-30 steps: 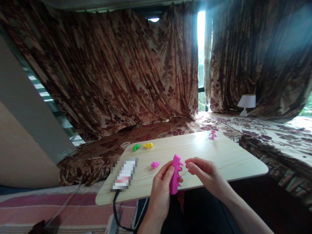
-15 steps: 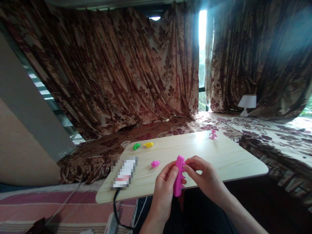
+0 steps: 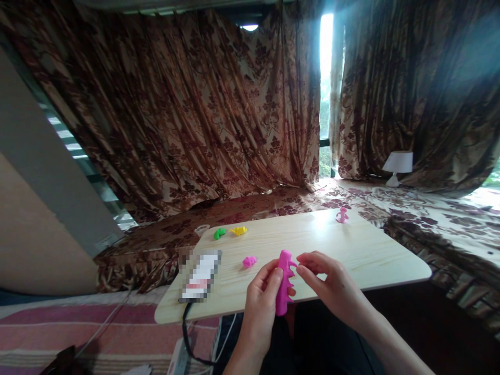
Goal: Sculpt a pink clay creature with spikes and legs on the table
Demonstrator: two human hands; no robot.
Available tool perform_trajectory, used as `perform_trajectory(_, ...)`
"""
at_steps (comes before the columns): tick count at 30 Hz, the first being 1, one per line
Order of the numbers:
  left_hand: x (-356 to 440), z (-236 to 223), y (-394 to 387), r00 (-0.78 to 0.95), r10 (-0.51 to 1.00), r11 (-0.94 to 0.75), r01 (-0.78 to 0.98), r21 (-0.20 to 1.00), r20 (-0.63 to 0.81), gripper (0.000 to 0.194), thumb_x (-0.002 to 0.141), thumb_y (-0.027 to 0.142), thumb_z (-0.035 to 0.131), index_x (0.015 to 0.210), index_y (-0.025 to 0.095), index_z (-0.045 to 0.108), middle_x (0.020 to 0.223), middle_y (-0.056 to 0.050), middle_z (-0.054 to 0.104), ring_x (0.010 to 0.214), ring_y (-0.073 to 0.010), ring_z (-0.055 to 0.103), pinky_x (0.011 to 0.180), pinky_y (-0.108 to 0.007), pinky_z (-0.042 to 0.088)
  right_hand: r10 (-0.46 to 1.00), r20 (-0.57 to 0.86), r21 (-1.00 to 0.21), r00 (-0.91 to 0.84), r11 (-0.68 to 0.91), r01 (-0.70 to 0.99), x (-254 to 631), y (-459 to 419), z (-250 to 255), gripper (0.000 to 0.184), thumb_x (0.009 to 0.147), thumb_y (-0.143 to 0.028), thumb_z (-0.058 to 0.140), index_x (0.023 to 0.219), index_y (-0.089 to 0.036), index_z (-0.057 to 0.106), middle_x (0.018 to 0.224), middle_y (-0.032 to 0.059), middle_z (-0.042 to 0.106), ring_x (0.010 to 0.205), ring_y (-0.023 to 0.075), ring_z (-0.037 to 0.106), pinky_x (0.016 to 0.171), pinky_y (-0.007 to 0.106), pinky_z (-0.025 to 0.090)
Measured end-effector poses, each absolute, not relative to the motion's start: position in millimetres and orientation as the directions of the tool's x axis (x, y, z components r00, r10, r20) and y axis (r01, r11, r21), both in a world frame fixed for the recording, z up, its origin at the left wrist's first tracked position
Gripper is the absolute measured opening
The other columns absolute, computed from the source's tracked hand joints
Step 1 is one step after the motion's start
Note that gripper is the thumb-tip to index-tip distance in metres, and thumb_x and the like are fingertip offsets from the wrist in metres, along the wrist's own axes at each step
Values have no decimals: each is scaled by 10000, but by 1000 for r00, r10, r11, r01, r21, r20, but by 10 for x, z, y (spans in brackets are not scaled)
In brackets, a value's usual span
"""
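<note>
My left hand is wrapped around a magenta toy tube, held upright over the table's near edge. A row of pointed, branch-like spikes runs along its right side. The thumb and forefinger of my right hand are pinched at the tip of an upper spike; the contact there is too small to see clearly. On the table, left of the tube, lies a small pink toy figure. Farther back are a green toy piece and a yellow toy piece. Another pink toy figure stands near the far right corner.
The light wooden table reaches over my lap. A blurred-out flat device with a black cable lies on its left part. Behind are a patterned window seat and curtains, with a white lamp at the right.
My right fingertips have moved slightly right, from close against the tube out to the spike's tip. The tube has shifted a little left in my left hand's hold.
</note>
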State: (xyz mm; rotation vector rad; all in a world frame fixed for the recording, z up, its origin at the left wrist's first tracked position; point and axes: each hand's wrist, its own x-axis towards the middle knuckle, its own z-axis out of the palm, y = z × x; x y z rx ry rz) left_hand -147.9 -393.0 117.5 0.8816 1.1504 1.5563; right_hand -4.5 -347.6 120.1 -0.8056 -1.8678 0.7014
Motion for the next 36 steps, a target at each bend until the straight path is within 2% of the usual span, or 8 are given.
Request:
perform_trajectory(4,-1496,1136,-3930,-164,986,-57,-404,913,-10,443,755,379,664,1120,140,588,851,-89,699,581,-129,632,495,-196,441,745,601,-701,-287,665,258,-28,-3479,1173,154,807,-152,597,949,-207,576,861,17,596,760,156,578,703,285,484)
perform_trajectory(7,-1484,1125,-3937,-79,997,-42,-472,880,5,362,809,361,609,1091,134,601,847,-77,693,566,-110,619,518,-199,439,688,658,-635,-306,726,266,-26,-3509,1204,191,820,-117,566,981,-219,590,917,35,581,821,169,571,735,295,482)
perform_trajectory(12,-1486,1141,-3954,16,998,-44,-448,893,57,270,862,345,535,988,138,653,854,-61,686,553,-90,588,561,-209,439,582,717,-521,-383,813,261,-25,-3535,1246,264,867,-137,510,1077,-258,616,968,65,575,871,195,571,740,320,486)
perform_trajectory(19,-1520,1193,-3994,32,999,-25,-379,925,41,287,862,369,522,947,144,680,819,-56,682,571,-100,585,548,-199,424,537,724,-468,-432,844,263,20,-3530,1286,252,886,-158,500,1073,-268,628,965,64,577,864,195,568,730,322,482)
perform_trajectory(27,-1536,1217,-3999,44,999,-1,-385,923,19,318,846,368,552,999,116,672,821,-84,687,562,-104,589,538,-201,432,539,723,-485,-432,841,240,14,-3536,1302,177,893,-158,496,943,-236,647,913,55,597,837,187,575,728,310,479)
perform_trajectory(32,-1540,1165,-3974,-116,993,-27,-404,914,-22,363,788,332,644,1107,159,624,912,-79,695,655,-119,627,602,-204,471,631,682,-599,-371,772,211,22,-3535,1246,287,828,-135,571,1094,-241,572,993,52,591,866,185,576,761,309,492)
perform_trajectory(36,-1528,1179,-3987,-166,986,-36,-355,934,-25,368,759,335,675,1078,155,645,942,-89,697,700,-140,642,632,-223,488,669,680,-636,-301,742,211,22,-3533,1205,156,830,-164,572,975,-221,586,921,44,594,805,174,578,721,298,496)
